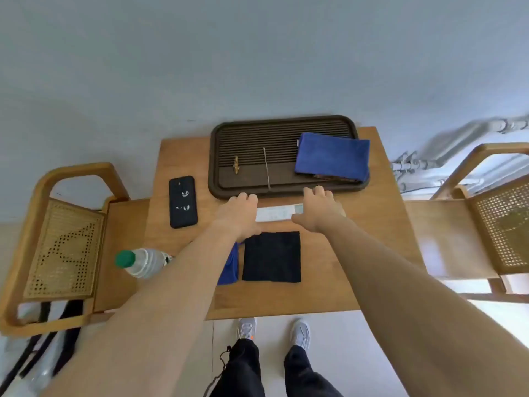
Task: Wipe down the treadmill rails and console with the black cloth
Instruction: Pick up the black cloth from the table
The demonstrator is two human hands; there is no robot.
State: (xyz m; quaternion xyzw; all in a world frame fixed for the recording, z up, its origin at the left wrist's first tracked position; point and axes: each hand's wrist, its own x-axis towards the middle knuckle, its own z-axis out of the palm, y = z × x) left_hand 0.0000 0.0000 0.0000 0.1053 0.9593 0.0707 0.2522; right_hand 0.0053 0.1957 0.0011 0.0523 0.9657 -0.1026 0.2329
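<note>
Nearest to me I see two grey shoes (299,333) on the pale floor, toes just under the edge of the wooden bench (372,230). On the bench's near part lies one black cloth (271,256), folded flat into a square, nothing touching it. Just left of it a blue cloth (230,266) peeks out from under my left forearm, and further left one clear bottle (143,262) with a green cap lies tipped toward me.

Beyond the black cloth, my two hands reach forward, both empty: the left hand (239,213) palm down with fingers curled loosely, the right hand (317,209) spread open. Between them lies one white slip of paper (276,213). One black phone (183,201) rests to the left.

Farthest back sits one dark slatted tray (257,138), carrying a second blue cloth (332,156) at its right end. Two cane-backed chairs flank the bench, a left chair (63,247) and a right chair (501,224).
</note>
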